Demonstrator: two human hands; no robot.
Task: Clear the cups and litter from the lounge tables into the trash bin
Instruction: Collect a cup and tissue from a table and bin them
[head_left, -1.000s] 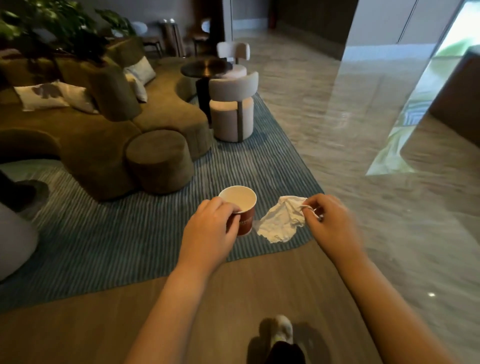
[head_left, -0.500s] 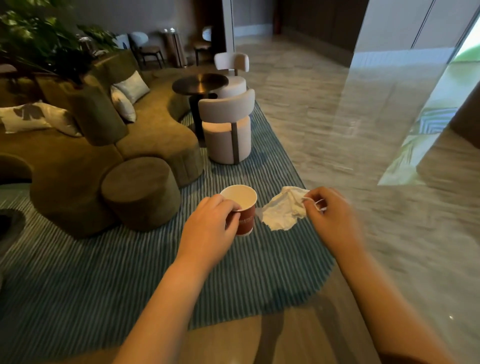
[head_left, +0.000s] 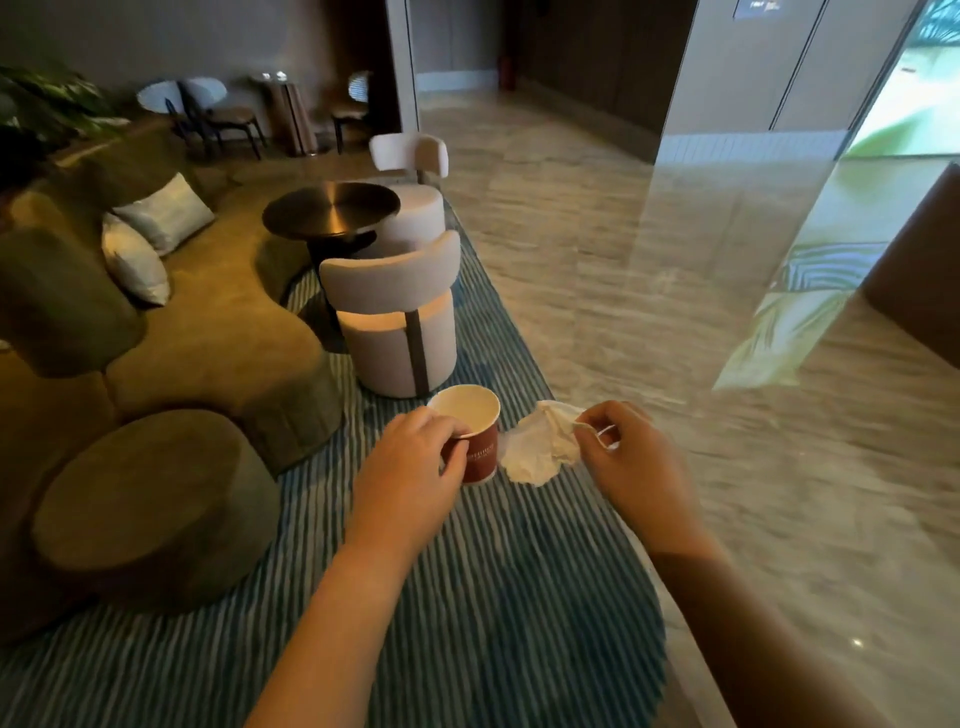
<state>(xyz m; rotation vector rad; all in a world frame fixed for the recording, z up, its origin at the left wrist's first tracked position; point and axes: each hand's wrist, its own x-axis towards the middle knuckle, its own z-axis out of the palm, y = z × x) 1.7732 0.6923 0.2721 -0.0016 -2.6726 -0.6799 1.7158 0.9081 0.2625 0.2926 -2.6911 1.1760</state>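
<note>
l. hand (head_left: 410, 460): fingers wrapped round side of red paper cup w/ white interior (head_left: 470, 434), cup upright, held in air. r. hand (head_left: 631, 457): thumb + forefinger pinching crumpled white paper napkin (head_left: 537, 449), which hangs just right of cup. both held above blue striped rug (head_left: 493, 597). beige round-backed chair (head_left: 397, 322) beyond cup; round dark metal table (head_left: 332, 210) behind chair.

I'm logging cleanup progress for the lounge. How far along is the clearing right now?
Done: the round dark table ahead looks bare. In hand: the left hand holds a red paper cup, and the right hand pinches a crumpled white napkin. Left: both still need binning; no trash bin is visible here.
</note>
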